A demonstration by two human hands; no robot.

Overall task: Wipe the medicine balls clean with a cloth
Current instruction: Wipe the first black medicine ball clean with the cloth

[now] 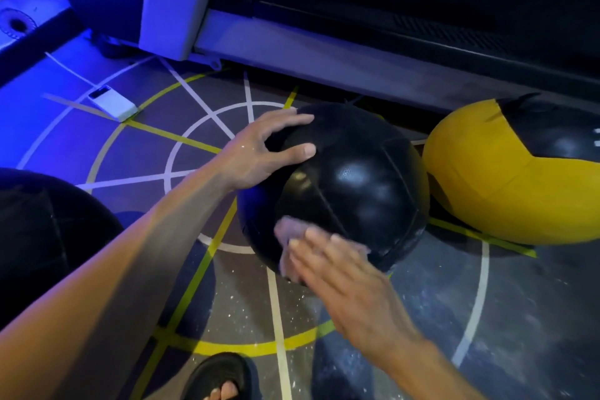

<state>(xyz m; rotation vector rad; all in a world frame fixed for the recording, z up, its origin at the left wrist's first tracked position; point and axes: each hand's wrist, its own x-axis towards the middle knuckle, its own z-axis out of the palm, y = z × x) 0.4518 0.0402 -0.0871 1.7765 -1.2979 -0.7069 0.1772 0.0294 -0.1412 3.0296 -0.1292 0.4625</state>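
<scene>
Left hand (259,153) spread over upper left of black medicine ball (344,185), steadying, fingers relaxed. Right hand (337,273) below, flat fingers pressing pale cloth (290,234) on near lower face. Ball on floor (454,302). Likely heavy, slick skin, slightly yielding; brace from top, lift from beneath.

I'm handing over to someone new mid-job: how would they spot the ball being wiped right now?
Start at the grey machine base along the top and drop to the floor rings just below. The black ball sits there, left hand on top, right hand pressing a cloth against it. Unlike the right-hand ball, it has no yellow.
</scene>
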